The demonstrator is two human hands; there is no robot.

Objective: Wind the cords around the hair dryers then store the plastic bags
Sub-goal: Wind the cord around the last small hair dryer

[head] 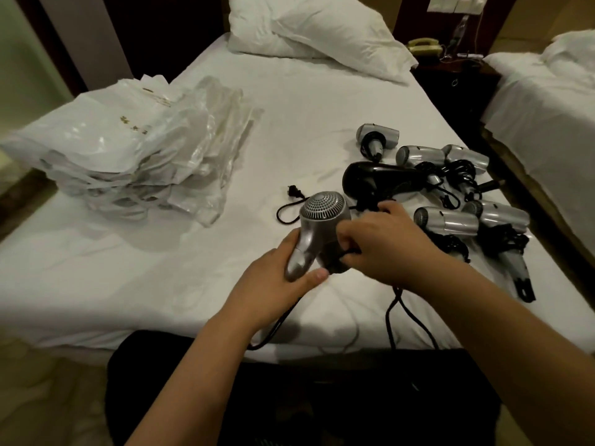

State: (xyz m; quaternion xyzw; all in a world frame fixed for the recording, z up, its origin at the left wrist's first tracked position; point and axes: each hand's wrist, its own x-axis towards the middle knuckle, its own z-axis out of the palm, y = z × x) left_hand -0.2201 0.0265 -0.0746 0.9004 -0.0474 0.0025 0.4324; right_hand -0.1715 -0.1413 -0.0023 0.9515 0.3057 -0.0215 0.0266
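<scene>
My left hand (277,278) grips the handle of a silver hair dryer (322,223), held just above the white bed (161,268) with its grille facing away from me. My right hand (383,243) pinches the dryer's black cord (405,313) against the dryer's body. The cord loops down over the bed's near edge, and a plug (294,192) lies on the sheet beyond the dryer. To the right lie several more silver dryers (447,220) and one black dryer (383,180) with tangled cords. A pile of white plastic bags (135,149) sits at the left.
A white pillow (315,33) lies at the head of the bed. A dark nightstand (457,82) with a telephone (425,46) stands at the right, and a second bed (547,117) beyond it. My dark-clothed lap is at the bottom.
</scene>
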